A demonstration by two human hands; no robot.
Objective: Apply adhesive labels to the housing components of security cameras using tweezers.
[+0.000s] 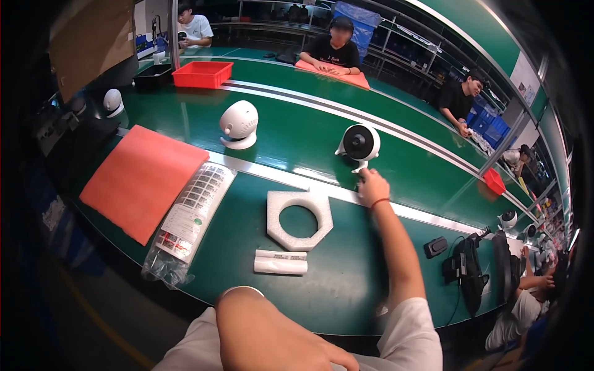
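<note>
My right hand [375, 187] reaches out over the rail at the bench's far edge. Its fingers are closed at the lower end of a white, round-headed security camera [361, 143] with a black lens face. My left hand [297, 346] is close in at the bottom, large and partly cut off; one finger points right and the others are hidden. A thin white rim [249, 289] shows just beyond it. On the bench between my arms lie a white foam block [278, 230] with a round hole and a small white roll [281, 266].
An orange foam sheet [141, 176] and a plastic-wrapped printed pack [192, 216] lie at left. Another white camera [240, 123] stands on the green belt [297, 145], near a red bin [203, 74]. A black pouch [470, 272] lies at right. Several people work around the line.
</note>
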